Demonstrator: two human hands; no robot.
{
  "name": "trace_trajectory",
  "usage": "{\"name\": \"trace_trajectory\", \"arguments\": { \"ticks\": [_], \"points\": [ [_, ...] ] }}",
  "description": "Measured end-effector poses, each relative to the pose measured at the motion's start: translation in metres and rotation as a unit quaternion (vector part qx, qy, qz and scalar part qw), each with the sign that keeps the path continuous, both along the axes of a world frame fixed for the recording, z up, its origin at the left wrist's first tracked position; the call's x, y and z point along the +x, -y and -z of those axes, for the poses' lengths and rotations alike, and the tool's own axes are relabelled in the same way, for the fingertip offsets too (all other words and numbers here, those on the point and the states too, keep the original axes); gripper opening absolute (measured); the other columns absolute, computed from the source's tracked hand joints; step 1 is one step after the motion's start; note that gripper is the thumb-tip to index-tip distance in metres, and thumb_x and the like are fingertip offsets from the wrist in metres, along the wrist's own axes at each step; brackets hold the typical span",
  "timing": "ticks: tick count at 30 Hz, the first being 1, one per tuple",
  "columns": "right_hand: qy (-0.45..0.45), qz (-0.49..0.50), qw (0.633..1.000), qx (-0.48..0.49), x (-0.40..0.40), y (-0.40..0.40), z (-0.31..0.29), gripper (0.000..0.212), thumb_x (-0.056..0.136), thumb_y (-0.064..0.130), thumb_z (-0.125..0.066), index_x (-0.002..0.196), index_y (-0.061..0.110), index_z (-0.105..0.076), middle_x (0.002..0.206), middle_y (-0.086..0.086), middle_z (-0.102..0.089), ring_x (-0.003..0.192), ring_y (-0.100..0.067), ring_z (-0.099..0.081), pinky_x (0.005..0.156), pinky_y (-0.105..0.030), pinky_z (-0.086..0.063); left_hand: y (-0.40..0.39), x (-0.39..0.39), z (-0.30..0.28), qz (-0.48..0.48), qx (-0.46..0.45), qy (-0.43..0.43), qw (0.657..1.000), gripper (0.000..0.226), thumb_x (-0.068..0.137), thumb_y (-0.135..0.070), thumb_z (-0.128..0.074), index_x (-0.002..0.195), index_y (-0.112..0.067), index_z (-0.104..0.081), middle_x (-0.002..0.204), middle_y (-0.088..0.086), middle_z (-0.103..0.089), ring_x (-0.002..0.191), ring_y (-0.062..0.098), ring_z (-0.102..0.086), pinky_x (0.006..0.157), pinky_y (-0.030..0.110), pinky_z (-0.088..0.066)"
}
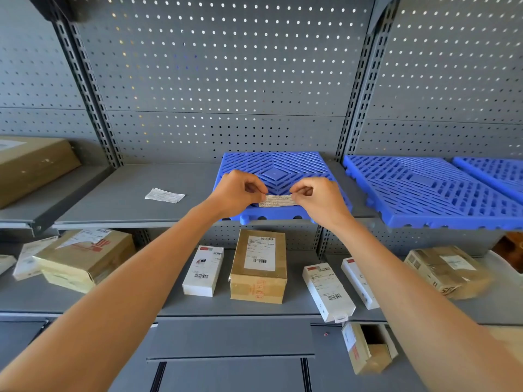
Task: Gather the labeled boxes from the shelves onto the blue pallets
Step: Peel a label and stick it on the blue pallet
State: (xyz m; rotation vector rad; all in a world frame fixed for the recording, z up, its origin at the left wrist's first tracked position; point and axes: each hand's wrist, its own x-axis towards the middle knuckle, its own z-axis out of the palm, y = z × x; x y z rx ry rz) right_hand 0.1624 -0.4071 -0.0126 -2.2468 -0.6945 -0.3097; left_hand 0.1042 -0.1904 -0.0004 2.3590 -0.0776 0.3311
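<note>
The fingers and thumbs of both hands pinch a small white printed paper slip (278, 200) by its two short ends, the left hand (239, 193) at its left end and the right hand (317, 198) at its right, stretching it flat above the near edge of a blue slatted plastic pallet (278, 168). The print on the slip is too small to read, and the curled fingers hide its ends.

The labelled boxes lie on the shelf below: a white carton with a barcode (203, 270), a brown taped cardboard box with a white shipping label (259, 265) just right of it, then a long white carton (328, 291) and a second white carton (359, 281) partly hidden by the right forearm. A brown parcel (85, 257) sits at the left, another brown parcel (447, 271) at the right.

On the grey metal upper shelf (135, 190) a loose white paper sheet (164, 195) lies left of the pallet; a second blue pallet (430, 190) lies to the right, and a third is cut off by the frame. A large flat brown box (34, 165) is cut off at far left.
</note>
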Motion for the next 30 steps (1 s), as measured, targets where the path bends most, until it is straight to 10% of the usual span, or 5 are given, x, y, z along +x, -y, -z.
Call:
{"name": "trace_trajectory", "arguments": {
  "ticks": [13, 30],
  "points": [
    [0.015, 0.017, 1.000, -0.006, -0.003, -0.005, -0.008, 0.015, 0.097, 0.015, -0.061, 0.100, 0.015, -0.076, 0.091, 0.010, -0.071, 0.082, 0.001, -0.061, 0.077, -0.008, -0.044, -0.009, 0.000, -0.001, 0.001, -0.006, 0.031, 0.999, 0.009, 0.093, -0.012, -0.069, 0.090, -0.018, -0.077, 0.086, -0.013, -0.073, 0.076, -0.011, -0.062, 0.070, 0.001, -0.044],
    [0.060, -0.047, 0.994, -0.082, -0.029, -0.124, -0.020, 0.019, 0.097, 0.017, -0.060, 0.110, 0.014, -0.074, 0.104, 0.000, -0.075, 0.098, -0.017, -0.068, 0.088, -0.042, -0.056, -0.121, -0.038, -0.011, -0.068, 0.043, 0.018, 0.997, 0.013, 0.095, -0.022, -0.066, 0.094, -0.018, -0.078, 0.092, -0.006, -0.075, 0.089, 0.009, -0.067, 0.073, 0.008, -0.044]
  ]
}}
